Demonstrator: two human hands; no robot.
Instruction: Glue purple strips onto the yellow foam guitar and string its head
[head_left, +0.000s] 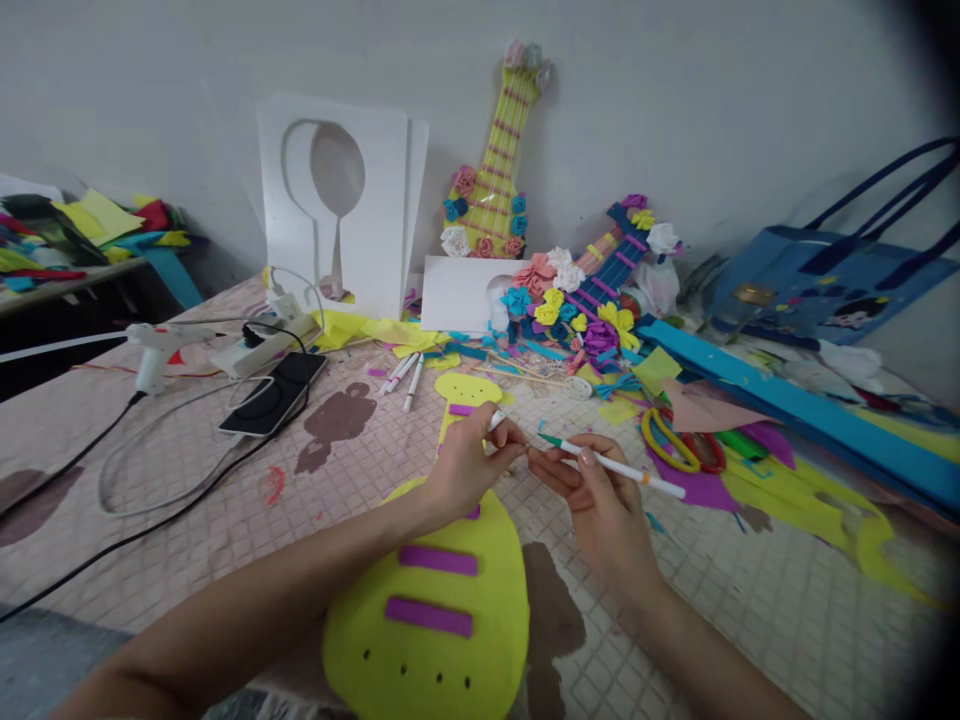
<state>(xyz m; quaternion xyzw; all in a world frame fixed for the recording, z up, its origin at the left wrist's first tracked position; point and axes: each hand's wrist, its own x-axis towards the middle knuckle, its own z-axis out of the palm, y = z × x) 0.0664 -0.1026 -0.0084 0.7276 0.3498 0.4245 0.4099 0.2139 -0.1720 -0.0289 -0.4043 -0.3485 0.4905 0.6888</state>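
My right hand (600, 490) is closed around a white marker (619, 465) with an exposed green tip pointing left. Close by, my left hand (476, 455) is pinched, and a small white piece (496, 420) that looks like a marker cap sticks out of it. The fingertips of both hands nearly meet; anything fine between them is too small to tell. Under my left forearm lies a yellow guitar-shaped cutout (495, 600), with purple strips (429, 615) across it and several small dark holes at each end. My left hand hides part of its neck.
Several white markers (412, 385) lie beyond the cutout. A glue gun (154, 355), a phone (274, 395) and cables are at left. Two decorated guitars (499, 170) stand behind, beside white boards (382, 200). Scissors (667, 440), paper scraps and a blue bag (825, 285) are at right.
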